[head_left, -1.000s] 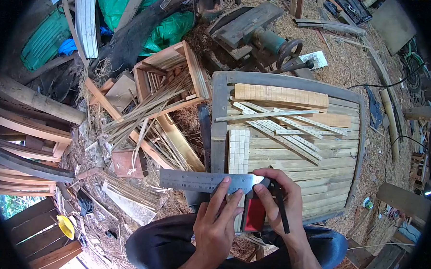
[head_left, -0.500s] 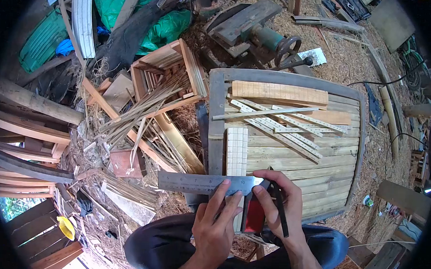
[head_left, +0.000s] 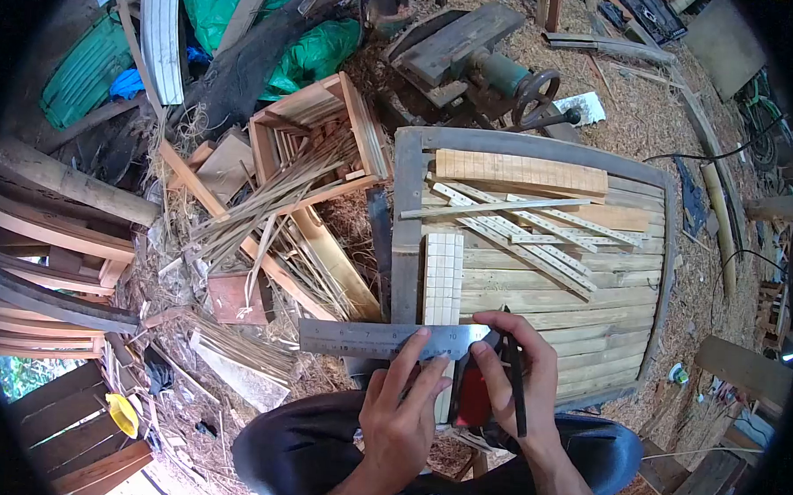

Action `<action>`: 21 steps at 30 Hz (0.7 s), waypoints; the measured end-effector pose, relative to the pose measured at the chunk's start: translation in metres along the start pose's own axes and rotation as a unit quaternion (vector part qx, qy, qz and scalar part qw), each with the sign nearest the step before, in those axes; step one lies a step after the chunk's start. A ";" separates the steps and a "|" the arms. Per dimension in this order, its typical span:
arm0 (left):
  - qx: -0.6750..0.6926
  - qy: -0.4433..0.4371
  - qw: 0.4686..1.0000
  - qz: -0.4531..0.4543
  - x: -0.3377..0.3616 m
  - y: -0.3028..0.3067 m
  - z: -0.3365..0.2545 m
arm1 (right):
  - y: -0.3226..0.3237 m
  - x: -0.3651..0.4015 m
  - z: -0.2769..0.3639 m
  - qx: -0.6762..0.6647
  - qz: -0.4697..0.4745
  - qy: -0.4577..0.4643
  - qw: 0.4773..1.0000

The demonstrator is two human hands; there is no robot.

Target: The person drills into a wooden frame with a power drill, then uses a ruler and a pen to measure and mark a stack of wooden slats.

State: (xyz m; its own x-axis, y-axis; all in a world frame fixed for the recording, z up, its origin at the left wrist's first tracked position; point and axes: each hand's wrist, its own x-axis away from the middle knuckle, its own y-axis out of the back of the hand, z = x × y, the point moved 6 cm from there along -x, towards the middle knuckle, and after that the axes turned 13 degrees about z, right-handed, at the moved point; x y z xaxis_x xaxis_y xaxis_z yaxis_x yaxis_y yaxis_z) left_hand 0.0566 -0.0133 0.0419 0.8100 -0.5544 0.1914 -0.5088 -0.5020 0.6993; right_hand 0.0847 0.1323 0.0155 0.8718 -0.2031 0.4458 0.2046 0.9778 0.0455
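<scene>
A try square with a steel ruler blade (head_left: 366,339) lies across a pale wood strip marked with a pencilled grid (head_left: 443,276). Its red and black stock (head_left: 472,397) points toward my lap. My left hand (head_left: 402,416) presses the blade down with index and middle fingers extended, the other fingers curled. My right hand (head_left: 528,377) grips a slim black pencil-like tool (head_left: 519,394), with thumb and index finger at the blade's right end. The strip's near part is partly hidden under the blade and my fingers.
A slatted wooden panel (head_left: 544,316) in front carries a grid-marked block (head_left: 519,173) and several thin strips with dots (head_left: 529,240). A crate (head_left: 366,127) with thin sticks stands at left. A vise-like machine with a handwheel (head_left: 536,96) is behind. Shavings cover the ground.
The whole view has shifted slightly, with things sitting a little farther right. Both hands and the try square keep nearly the same position on the strip.
</scene>
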 end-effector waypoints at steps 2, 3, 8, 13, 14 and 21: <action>-0.004 -0.011 1.000 -0.003 0.000 0.001 -0.001 | 0.001 -0.001 0.000 -0.003 -0.002 -0.001 1.000; -0.004 -0.017 1.000 -0.007 0.000 0.000 -0.001 | 0.002 -0.001 0.000 -0.005 -0.004 -0.002 1.000; -0.001 -0.021 1.000 -0.003 0.000 0.002 -0.003 | 0.001 -0.003 0.001 -0.021 -0.006 -0.002 1.000; -0.016 -0.041 0.999 0.003 0.003 -0.004 0.003 | 0.001 -0.005 0.001 -0.004 -0.001 0.008 1.000; -0.015 -0.040 0.999 0.004 0.003 -0.004 0.003 | 0.001 -0.005 0.001 -0.005 0.005 0.009 1.000; -0.008 -0.051 0.999 0.015 0.005 -0.005 0.005 | 0.002 -0.007 -0.002 0.012 0.022 -0.011 1.000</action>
State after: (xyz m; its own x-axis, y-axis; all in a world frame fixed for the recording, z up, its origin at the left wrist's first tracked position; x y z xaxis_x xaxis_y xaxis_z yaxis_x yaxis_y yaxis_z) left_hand 0.0614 -0.0168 0.0364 0.7600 -0.6342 0.1419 -0.5274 -0.4742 0.7049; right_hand 0.0800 0.1359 0.0112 0.8700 -0.1583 0.4670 0.1549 0.9869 0.0459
